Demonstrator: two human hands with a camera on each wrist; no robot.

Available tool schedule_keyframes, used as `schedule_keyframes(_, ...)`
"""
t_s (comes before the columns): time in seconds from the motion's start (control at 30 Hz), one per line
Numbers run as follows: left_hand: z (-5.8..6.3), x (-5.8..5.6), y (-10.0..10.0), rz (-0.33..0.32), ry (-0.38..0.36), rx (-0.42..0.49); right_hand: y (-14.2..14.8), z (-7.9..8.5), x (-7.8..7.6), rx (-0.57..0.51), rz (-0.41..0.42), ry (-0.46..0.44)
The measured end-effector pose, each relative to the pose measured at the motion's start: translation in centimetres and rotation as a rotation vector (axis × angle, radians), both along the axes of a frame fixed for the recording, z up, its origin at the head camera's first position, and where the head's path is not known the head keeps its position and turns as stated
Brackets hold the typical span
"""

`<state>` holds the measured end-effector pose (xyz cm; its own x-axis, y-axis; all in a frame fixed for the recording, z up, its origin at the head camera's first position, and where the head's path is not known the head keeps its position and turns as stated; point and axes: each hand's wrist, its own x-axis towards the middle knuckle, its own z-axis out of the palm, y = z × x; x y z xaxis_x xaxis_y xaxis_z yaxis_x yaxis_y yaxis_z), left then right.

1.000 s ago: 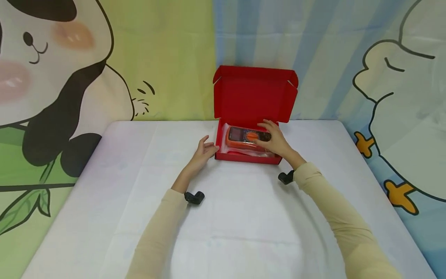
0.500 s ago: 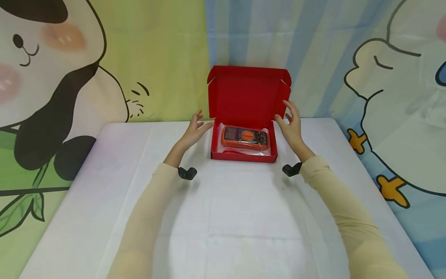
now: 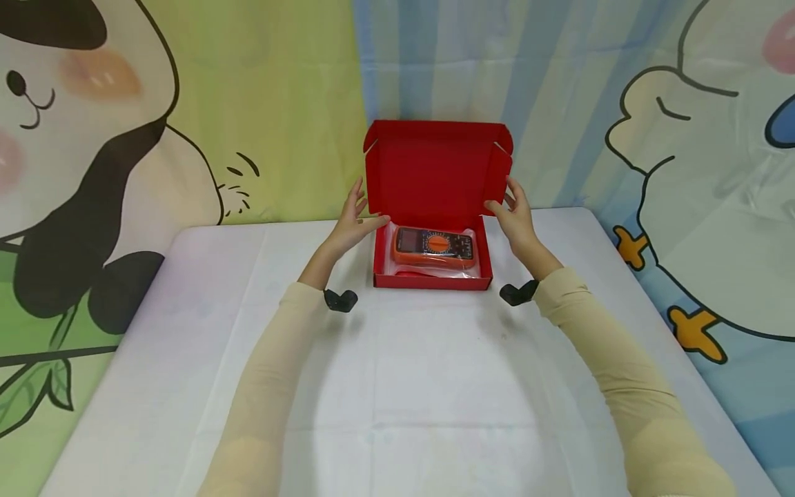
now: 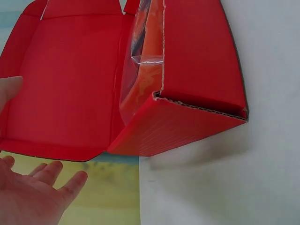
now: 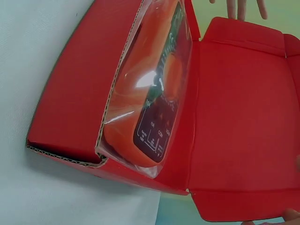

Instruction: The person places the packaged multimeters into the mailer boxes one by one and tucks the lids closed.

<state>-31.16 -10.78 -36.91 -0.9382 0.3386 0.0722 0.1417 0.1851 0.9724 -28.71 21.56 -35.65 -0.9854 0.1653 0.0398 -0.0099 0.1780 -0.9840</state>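
Observation:
A red cardboard box (image 3: 431, 283) stands with its lid (image 3: 435, 169) raised against the backdrop. Inside lies an orange and black multimeter (image 3: 437, 261) in clear plastic wrap, its round dial facing up. At the lid's left side is my left hand (image 3: 348, 231), fingers spread; in the left wrist view its thumb (image 4: 10, 88) overlaps the lid while the other fingers extend beyond the edge. My right hand (image 3: 518, 224) pinches the lid's right side, thumb in front and fingertips at the side flap (image 5: 243, 206).
The box sits near the far edge of a white-covered table (image 3: 422, 373). Close behind it hangs a cartoon-printed curtain (image 3: 298, 110). Black wrist cameras (image 3: 340, 301) project inward from both wrists.
My right hand has left the multimeter and moved up to the lid's right side. My left hand has risen from the box's left wall to the lid's left side. The head view has shifted slightly.

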Motion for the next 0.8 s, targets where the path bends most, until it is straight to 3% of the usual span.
schedule_keyframes(0.1,0.4,0.4,0.2,-0.015,-0.015,0.026,0.0,0.1,0.1,-0.034,-0.004,-0.005)
schedule_keyframes(0.37,-2.2,-0.8,0.6,0.016,0.008,0.075,0.1,0.1,0.5,-0.084,0.024,0.015)
schedule_keyframes(0.53,-3.1,-0.3,1.0,0.003,0.022,0.088,0.3,-0.2,0.8,-0.096,0.041,0.015)
schedule_keyframes(0.8,-4.1,0.2,0.9,-0.018,0.005,0.177,0.9,-0.9,1.2,-0.209,0.083,0.022)
